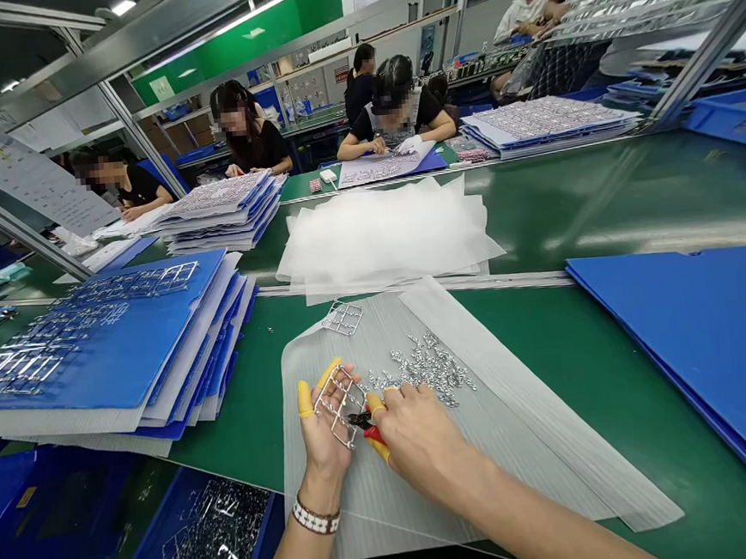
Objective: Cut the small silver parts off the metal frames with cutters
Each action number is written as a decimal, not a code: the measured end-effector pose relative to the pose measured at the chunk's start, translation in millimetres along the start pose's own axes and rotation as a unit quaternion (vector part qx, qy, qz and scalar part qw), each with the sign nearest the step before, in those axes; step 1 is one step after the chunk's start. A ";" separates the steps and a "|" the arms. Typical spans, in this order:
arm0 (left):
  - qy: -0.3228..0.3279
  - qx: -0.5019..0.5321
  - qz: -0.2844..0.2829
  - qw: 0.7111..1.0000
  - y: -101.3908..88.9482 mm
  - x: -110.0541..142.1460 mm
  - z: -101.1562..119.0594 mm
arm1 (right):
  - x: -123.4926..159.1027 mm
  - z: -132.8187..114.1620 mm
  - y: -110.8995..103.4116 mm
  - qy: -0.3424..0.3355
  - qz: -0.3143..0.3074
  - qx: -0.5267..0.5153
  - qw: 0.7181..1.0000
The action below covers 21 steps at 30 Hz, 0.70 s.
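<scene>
We are at a green bench [255,426], with a pale foam sheet [500,412] spread before us; places below are given from that sheet.

Left hand [326,438]: palm up above the sheet's left part, fingers part open and loosely curled, holding a silver frame [340,407]. The frame is a lattice of thin bars, tilted over the palm, with small twisted pieces between the bars. Yellow covers on the thumb and one finger; a patterned bracelet [315,518] at our wrist.

Right hand [417,431]: palm down over the sheet, fingers closed round red-handled cutters [373,434]. Their dark nose is at the frame's right side; how wide the blades stand we cannot tell. We note yellow covers on this hand too.

Lying on the sheet, beyond our right hand, a loose scatter of small silver pieces [441,369]. At the sheet's far left corner, a second frame [343,318], lying flat.

Left of the sheet, a tall stack of blue and white sheets [152,348], silver lattices on top. Below that stack, a blue bin [274,537] holding tangled silver bits. Right of the sheet, blue boards [693,332]. Beyond the sheet, overlapping white sheets [388,231]; farther still, a person [395,110] bent over work, one hand in a white glove.
</scene>
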<state>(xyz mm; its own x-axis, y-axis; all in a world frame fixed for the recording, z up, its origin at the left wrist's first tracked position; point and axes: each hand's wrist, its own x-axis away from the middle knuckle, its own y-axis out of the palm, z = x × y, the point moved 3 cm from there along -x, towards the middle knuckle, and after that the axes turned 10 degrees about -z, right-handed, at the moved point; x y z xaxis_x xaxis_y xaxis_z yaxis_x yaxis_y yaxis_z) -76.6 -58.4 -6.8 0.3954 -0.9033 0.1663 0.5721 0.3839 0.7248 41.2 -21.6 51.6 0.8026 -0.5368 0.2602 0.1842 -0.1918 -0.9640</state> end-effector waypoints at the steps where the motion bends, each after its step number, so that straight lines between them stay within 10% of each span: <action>1: 0.005 0.000 -0.002 1.000 0.2 0.0 2.0 | -0.1 2.0 -0.1 0.003 0.001 -0.006 1.000; 21: 0.014 -0.036 -0.014 0.999 2.3 3.0 -1.7 | -10.9 17.5 1.5 0.038 0.023 0.009 0.999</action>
<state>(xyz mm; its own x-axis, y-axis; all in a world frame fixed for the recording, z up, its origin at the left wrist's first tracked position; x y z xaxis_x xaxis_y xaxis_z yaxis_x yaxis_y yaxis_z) -72.8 -59.8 -5.8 0.3987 -0.9082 0.1274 0.6326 0.3729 0.6787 42.6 -1.6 46.3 0.7657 -0.6053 0.2175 0.1585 -0.1501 -0.9759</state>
